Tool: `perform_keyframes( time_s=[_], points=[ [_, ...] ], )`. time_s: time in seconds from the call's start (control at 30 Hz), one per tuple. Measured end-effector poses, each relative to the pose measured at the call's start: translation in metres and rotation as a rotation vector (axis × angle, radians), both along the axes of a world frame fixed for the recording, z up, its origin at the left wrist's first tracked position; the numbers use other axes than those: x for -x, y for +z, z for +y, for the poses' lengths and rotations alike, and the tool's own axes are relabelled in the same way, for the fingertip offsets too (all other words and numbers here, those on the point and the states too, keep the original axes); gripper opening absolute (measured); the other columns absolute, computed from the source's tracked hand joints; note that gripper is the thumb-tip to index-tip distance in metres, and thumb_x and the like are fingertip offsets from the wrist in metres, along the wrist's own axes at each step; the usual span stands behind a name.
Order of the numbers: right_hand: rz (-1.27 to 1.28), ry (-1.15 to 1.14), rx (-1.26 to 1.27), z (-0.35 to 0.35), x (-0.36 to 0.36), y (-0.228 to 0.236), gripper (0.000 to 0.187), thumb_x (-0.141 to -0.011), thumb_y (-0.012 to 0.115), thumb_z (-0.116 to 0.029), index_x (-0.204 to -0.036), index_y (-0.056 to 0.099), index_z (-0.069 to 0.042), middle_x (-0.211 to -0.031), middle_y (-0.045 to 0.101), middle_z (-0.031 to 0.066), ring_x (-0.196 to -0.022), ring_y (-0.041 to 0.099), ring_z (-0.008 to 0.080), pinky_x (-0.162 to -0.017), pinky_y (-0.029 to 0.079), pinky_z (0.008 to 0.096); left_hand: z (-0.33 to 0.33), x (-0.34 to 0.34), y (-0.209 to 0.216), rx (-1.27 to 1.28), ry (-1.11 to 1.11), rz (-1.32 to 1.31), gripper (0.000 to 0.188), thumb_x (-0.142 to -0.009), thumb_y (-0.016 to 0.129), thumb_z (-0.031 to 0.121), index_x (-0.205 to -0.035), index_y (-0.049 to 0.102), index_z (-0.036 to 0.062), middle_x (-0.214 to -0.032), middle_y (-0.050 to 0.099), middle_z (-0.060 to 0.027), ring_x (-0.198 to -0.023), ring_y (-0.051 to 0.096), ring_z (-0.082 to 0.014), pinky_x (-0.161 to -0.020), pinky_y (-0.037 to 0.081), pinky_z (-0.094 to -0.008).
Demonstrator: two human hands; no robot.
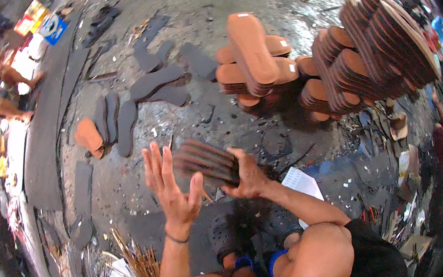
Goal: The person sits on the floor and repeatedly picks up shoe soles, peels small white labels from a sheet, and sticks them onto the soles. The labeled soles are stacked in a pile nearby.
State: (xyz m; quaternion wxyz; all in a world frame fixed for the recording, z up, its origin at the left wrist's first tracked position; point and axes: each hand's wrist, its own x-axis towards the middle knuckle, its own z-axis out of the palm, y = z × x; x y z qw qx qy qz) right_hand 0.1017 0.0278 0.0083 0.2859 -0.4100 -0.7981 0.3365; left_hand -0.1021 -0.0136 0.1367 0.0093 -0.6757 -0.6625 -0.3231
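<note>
Squatting worker. Left hand [177,197] raised, palm flat, fingers extended, thumb apart, nothing in it. Right hand [250,175] curled round the near-right end of a blurred stack of thin brown-and-dark layered soles [204,161], held tilted between the hands above the floor; grip at the end presumably keeps layers together. Beyond, tan-topped sole-shaped pieces [251,49] piled crosswise, probably for steadiness or easy counting. Flat dark-grey sole-shaped sheets [157,82] lie loosely scattered. Containers: blue-and-white printed box [53,29], upper left; contents not discernible.
</note>
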Motion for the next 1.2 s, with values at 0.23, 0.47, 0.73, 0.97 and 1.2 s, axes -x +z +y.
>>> perform_keyframes(
  time_s=[0.23,0.47,0.73,0.97,1.2],
  points=[
    [-0.28,0.101,-0.014,0.0,-0.005,-0.004,0.103,-0.066,0.082,-0.043,-0.143,0.03,-0.001,-0.133,0.046,0.019,-0.126,0.044,0.0369,-0.103,0.036,0.052,-0.012,0.014,-0.018,0.329,-0.198,-0.05,0.082,-0.092,0.058,0.05,-0.149,0.03,-0.0014,-0.156,0.024,-0.0229,-0.145,0.023,-0.0374,-0.118,0.019,-0.0438],
    [-0.5,0.025,0.061,-0.002,-0.025,-0.005,0.101,-0.073,0.078,-0.047,-0.145,0.027,0.001,-0.125,0.047,0.0218,-0.116,0.047,0.0383,-0.103,0.035,0.0549,-0.039,0.009,-0.082,0.208,0.017,-0.532,0.057,-0.104,0.041,0.029,-0.151,0.024,0.0013,-0.157,0.025,-0.0176,-0.144,0.026,-0.0324,-0.115,0.023,-0.0437],
    [0.603,-0.232,0.21,0.073,-0.085,0.173,0.068,-0.092,0.066,-0.029,-0.143,0.032,0.001,-0.132,0.048,0.011,-0.122,0.045,0.0209,-0.105,0.036,0.0372,-0.071,0.007,-0.089,0.219,0.155,-0.743,0.053,-0.103,0.044,0.024,-0.149,0.028,0.0021,-0.149,0.034,-0.0156,-0.126,0.049,-0.0286,-0.096,0.045,-0.0378],
    [0.446,-0.548,0.526,0.198,-0.132,0.15,0.073,-0.09,0.06,-0.057,-0.133,0.053,0.002,-0.129,0.059,0.0108,-0.12,0.052,0.0209,-0.104,0.036,0.0352,-0.075,-0.024,-0.106,0.316,-0.007,-0.849,0.051,-0.102,0.046,0.022,-0.146,0.032,0.0018,-0.15,0.031,-0.0179,-0.119,0.056,-0.0301,-0.095,0.049,-0.0382],
    [0.478,-0.504,0.743,0.227,-0.132,0.105,0.091,-0.082,0.063,-0.066,-0.139,0.047,0.003,-0.147,0.043,0.0159,-0.137,0.037,0.0253,-0.113,0.026,0.0386,-0.091,-0.023,-0.115,0.319,-0.115,-0.539,0.042,-0.099,0.053,0.012,-0.138,0.041,-0.0007,-0.148,0.032,-0.0189,-0.117,0.057,-0.0282,-0.094,0.05,-0.0372]
  ],
)
